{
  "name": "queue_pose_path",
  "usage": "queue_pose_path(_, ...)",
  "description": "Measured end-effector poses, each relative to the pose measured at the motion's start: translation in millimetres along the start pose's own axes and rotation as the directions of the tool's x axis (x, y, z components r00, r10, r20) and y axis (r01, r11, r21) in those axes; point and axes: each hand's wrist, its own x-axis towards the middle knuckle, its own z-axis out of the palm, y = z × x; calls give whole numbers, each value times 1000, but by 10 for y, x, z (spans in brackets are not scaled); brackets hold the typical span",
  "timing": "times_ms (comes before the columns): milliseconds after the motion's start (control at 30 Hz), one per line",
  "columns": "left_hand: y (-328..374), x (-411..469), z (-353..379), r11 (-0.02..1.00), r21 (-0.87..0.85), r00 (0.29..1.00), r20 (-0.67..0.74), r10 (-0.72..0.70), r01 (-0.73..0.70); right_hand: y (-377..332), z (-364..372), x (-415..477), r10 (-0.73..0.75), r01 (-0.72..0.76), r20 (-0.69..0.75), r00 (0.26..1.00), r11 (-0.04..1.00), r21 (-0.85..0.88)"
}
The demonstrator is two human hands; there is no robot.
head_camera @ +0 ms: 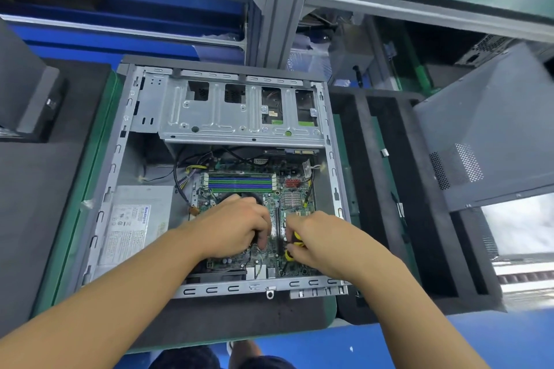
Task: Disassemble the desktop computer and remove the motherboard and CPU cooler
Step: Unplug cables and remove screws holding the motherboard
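Mid-frame, the CPU cooler (239, 196) is gripped by the left hand (236, 228) on the motherboard (230, 262); a screwdriver (295, 238) is pinched in the right hand (319, 241). If the tip is slipped, the motherboard could be scratched & broken.

Far half under drive cage (239, 117), PSU (138, 219) blocks left, cables (184, 180) crowd mobo (271, 199) far edge; rest open overhead.

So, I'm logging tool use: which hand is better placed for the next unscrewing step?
Right: the right hand grips the yellow-black screwdriver over the motherboard; the left hand holds the CPU cooler.
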Motion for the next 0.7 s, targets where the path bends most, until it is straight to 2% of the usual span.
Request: queue_pose_path(700, -2, 9, 16, 999, -23, 1000, -6, -31, 31, 14, -19, -31, -20, 20, 6, 1000, 1000, -10)
